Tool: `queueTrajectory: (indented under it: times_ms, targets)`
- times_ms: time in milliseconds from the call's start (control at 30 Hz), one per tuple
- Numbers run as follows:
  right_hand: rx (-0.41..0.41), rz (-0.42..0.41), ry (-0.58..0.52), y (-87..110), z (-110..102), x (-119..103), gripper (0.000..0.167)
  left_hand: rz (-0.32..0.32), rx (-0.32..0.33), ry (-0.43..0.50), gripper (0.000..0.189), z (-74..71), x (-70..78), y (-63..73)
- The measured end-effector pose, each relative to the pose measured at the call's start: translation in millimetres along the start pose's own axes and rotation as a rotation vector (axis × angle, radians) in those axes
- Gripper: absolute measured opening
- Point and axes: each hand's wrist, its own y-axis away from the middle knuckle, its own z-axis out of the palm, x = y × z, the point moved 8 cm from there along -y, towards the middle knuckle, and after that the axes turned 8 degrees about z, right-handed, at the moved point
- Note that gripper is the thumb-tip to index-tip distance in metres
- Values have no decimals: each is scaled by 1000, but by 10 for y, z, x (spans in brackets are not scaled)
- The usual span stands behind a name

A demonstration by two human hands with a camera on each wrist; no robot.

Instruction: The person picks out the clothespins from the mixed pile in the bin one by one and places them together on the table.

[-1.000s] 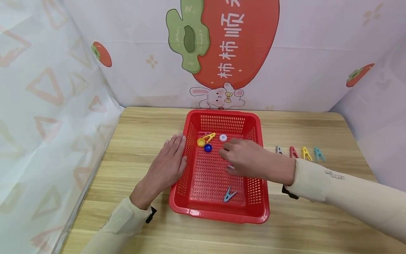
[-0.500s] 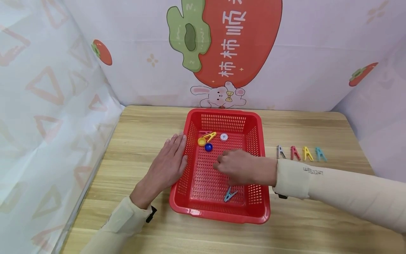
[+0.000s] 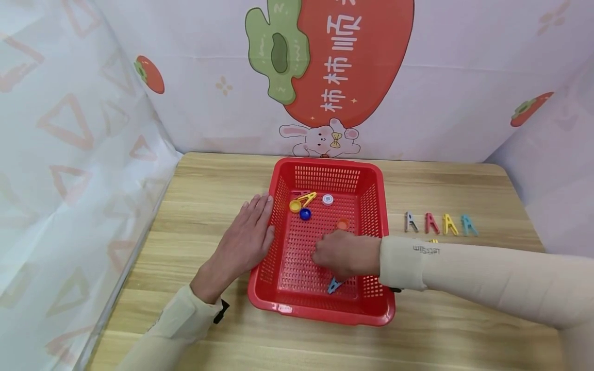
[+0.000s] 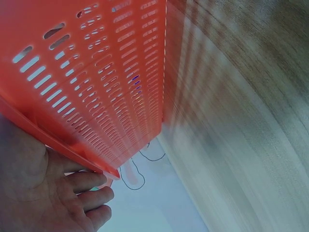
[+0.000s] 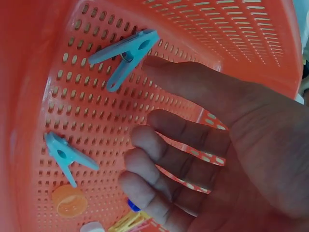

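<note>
My left hand [image 3: 243, 234] lies with straight fingers along the left rim of the red basket [image 3: 320, 320]. In the left wrist view, its fingers [image 4: 89, 195] reach past the rim from outside. My right hand [image 3: 341, 252] is inside the basket, holding nothing. The right wrist view shows its fingers spread and relaxed, the thumb tip overlapping the end of a teal clothespin [image 5: 126, 55]. A second teal clothespin [image 5: 70, 157] lies farther off, hidden under the hand in the head view. Beside that one is an orange bottle cap [image 3: 343, 224].
Toward the back of the basket are a yellow clothespin [image 3: 308, 199], a pink clothespin [image 3: 299, 192], a yellow cap [image 3: 295, 206], a blue cap [image 3: 304, 214] and a white cap [image 3: 327, 199]. Right of it, grey [image 3: 411, 221], red [image 3: 431, 222], yellow [image 3: 449, 224] and teal clothespins [image 3: 469, 225] form a row on the table.
My right hand has moved toward the near side of the basket, now partly covering the nearer teal clothespin and uncovering the orange cap. The left hand has stayed on the rim.
</note>
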Motion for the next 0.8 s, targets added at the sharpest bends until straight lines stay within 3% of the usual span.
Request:
queueTrajectory:
  times_ms: [200,400,600,800]
  targets:
    - [-68,-13,82,-39,69,-53,40,-6,-6,5,79,5,-9,1]
    - [-126,28,172,-109,201,-86,38,2,-7,-7,78,0,-11,-5]
    - [-101,19,286,-113,233,-124,38,7,0,-7,77,-8,-1,-7]
    - [-96,9,320,-107,231,-165,35,5,1,-2,77,-13,10,-1]
